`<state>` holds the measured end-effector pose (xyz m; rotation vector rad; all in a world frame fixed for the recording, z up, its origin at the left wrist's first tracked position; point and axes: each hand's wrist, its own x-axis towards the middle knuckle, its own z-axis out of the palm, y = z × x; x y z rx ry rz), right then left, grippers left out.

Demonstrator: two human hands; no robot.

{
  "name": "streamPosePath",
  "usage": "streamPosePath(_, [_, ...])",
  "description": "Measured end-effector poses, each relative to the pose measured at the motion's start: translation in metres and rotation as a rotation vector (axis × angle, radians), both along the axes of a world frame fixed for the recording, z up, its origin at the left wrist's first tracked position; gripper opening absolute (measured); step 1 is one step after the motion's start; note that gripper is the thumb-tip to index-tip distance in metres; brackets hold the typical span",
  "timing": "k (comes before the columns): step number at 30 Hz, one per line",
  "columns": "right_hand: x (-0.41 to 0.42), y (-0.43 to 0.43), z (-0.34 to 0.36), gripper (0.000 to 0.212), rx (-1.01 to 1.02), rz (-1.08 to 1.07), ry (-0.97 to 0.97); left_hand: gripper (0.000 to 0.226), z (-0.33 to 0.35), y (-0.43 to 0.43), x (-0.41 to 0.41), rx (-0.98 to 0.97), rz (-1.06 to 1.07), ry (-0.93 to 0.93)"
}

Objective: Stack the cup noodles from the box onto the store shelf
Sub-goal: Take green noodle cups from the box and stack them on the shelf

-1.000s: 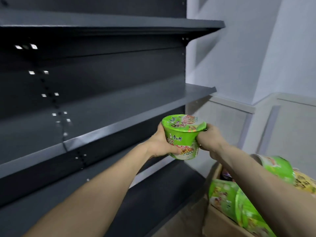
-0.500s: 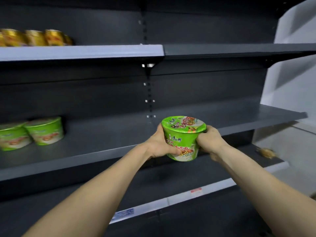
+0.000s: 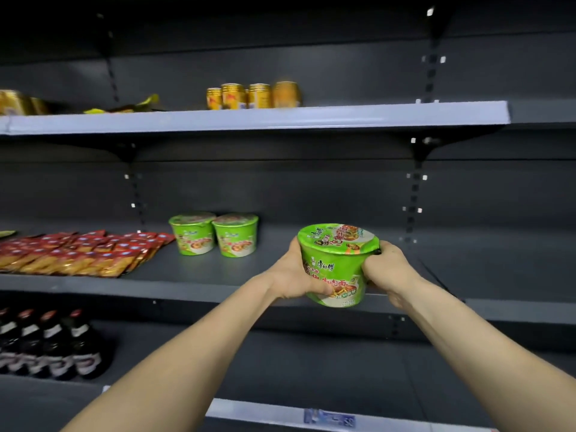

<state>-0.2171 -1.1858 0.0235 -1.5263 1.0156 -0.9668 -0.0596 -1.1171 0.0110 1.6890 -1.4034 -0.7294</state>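
Observation:
I hold a green cup noodle (image 3: 336, 263) in front of the middle shelf (image 3: 218, 285), tilted slightly toward me. My left hand (image 3: 293, 275) grips its left side and my right hand (image 3: 388, 272) grips its right side. Two matching green cup noodles (image 3: 215, 233) stand side by side further back and to the left on that same dark grey shelf. The box is out of view.
Red and yellow snack packets (image 3: 78, 254) lie on the middle shelf at the left. Gold cans (image 3: 252, 95) stand on the upper shelf (image 3: 343, 115). Dark bottles (image 3: 46, 344) fill the lower left shelf. Bare shelf surface lies right of the two cups.
My view has swung left along the shelving; the box has left the frame and the two shelved cups have come toward the centre. Both hands keep the same grip on the cup.

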Motion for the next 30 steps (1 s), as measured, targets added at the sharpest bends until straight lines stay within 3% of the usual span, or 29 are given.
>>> streamPosePath(16, [0.192, -0.08, 0.019, 0.042, -0.073, 0.23, 0.006, 0.097, 0.024, -0.035, 0.164, -0.043, 0.281, -0.035])
streamPosePath(30, [0.317, -0.111, 0.041, 0.018, -0.112, 0.294, 0.096, 0.099, 0.041, -0.058, 0.289, -0.062, 0.364, -0.044])
